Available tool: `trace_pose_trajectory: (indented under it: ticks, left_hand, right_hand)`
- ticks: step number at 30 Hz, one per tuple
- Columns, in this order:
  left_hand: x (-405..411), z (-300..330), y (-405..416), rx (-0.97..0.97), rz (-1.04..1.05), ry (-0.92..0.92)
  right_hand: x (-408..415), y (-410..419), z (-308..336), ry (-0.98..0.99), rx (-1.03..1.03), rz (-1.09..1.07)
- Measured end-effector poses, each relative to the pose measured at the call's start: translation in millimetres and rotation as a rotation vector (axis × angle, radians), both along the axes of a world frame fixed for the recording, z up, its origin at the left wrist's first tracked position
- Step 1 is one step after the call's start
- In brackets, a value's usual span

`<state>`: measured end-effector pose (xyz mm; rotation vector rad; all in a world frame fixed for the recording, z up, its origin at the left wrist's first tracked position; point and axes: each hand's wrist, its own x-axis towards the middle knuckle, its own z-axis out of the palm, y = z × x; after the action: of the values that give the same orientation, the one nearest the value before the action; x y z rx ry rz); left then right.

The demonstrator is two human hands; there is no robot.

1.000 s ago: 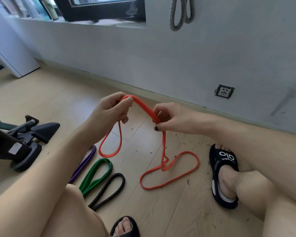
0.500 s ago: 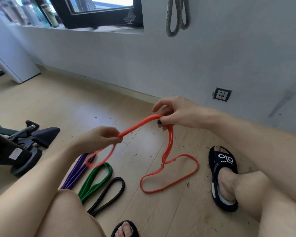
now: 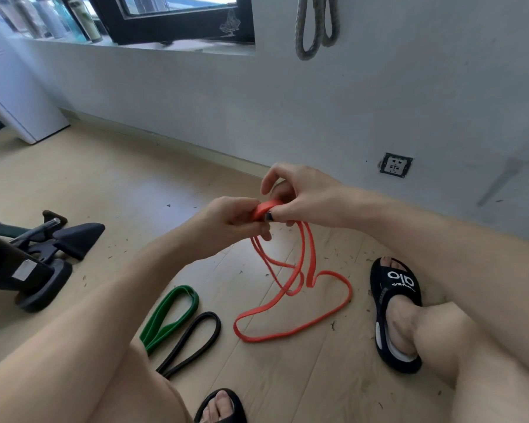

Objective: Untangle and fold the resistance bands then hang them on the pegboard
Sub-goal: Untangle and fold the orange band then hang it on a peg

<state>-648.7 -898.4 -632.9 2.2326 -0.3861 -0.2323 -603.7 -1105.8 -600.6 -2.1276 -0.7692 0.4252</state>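
Observation:
Both hands meet above the wooden floor and hold the top of an orange resistance band point(image 3: 290, 328). My left hand point(image 3: 231, 222) grips the gathered strands from the left, and my right hand point(image 3: 300, 198) pinches the folded top from the right. From the hands the band hangs in loops, and its lower loop lies on the floor. A green band point(image 3: 173, 315) and a black band point(image 3: 193, 343) lie folded on the floor by my left leg. No pegboard is in view.
A black chair base point(image 3: 40, 261) stands at the left. Grey rope loops point(image 3: 315, 29) hang on the wall above a socket point(image 3: 396, 164). My sandalled right foot point(image 3: 396, 312) rests beside the orange band, and the left foot point(image 3: 220, 406) at the bottom edge.
My left hand has risen and come over to the right hand, bringing its part of the orange band along. More strands now hang together below the hands. The purple band is hidden.

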Motion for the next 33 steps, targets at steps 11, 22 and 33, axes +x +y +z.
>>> trace_pose_trajectory:
  ticks: [11,22,33]
  left_hand:
    - [-2,13,28,-0.184,0.102,0.009]
    - [-3,-9,61,0.225,0.068,0.211]
    - [-8,8,7,-0.066,-0.003,-0.001]
  right_hand:
    - [8,-27,-28,0.019,-0.326,0.028]
    - [8,-16,-12,-0.231,-0.203,-0.007]
    - [-3,5,-3,-0.224,-0.074,0.043]
